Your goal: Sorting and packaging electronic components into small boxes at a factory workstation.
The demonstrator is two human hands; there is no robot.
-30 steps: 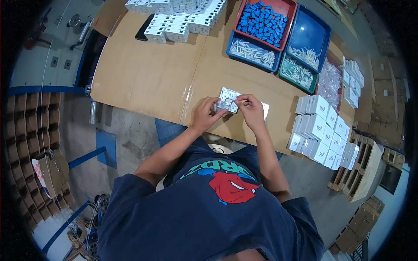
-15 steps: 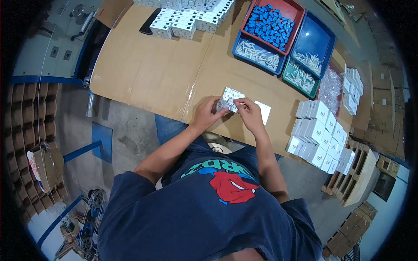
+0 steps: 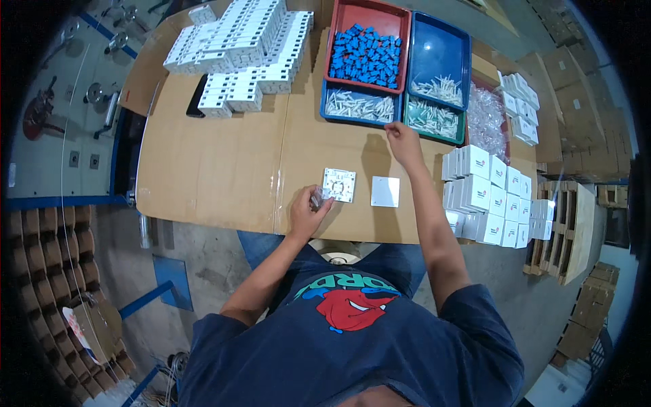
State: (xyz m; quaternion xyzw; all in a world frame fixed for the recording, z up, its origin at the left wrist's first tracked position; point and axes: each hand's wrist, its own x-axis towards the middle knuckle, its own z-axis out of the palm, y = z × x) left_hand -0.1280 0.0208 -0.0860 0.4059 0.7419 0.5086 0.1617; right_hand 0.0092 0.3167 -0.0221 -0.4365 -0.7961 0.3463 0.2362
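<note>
A white square switch-like plate (image 3: 340, 183) with cut-outs and small fittings lies on the cardboard-covered table. My left hand (image 3: 308, 216) is closed around a crumpled clear plastic bag (image 3: 316, 197) beside the plate's lower left corner, thumb against the plate's edge. Reaching forward, my right hand (image 3: 405, 144) has its fingers pinched together at the front rim of a blue tray of white plugs (image 3: 359, 106); whether anything is between them is too small to tell. A plain white square cover (image 3: 385, 192) lies flat to the right of the plate.
Beyond stand a red tray of blue parts (image 3: 366, 57), another blue tray (image 3: 439, 51) and a green tray of white plugs (image 3: 432, 121). White boxes (image 3: 488, 197) are stacked at right, by clear plastic bags (image 3: 487, 119). Rows of white units (image 3: 237, 61) and a dark phone-like slab (image 3: 197, 97) lie at back left.
My right hand has left the plate and moved forward to the trays. My left hand stays by the plate with the plastic bag. The view has shifted.
</note>
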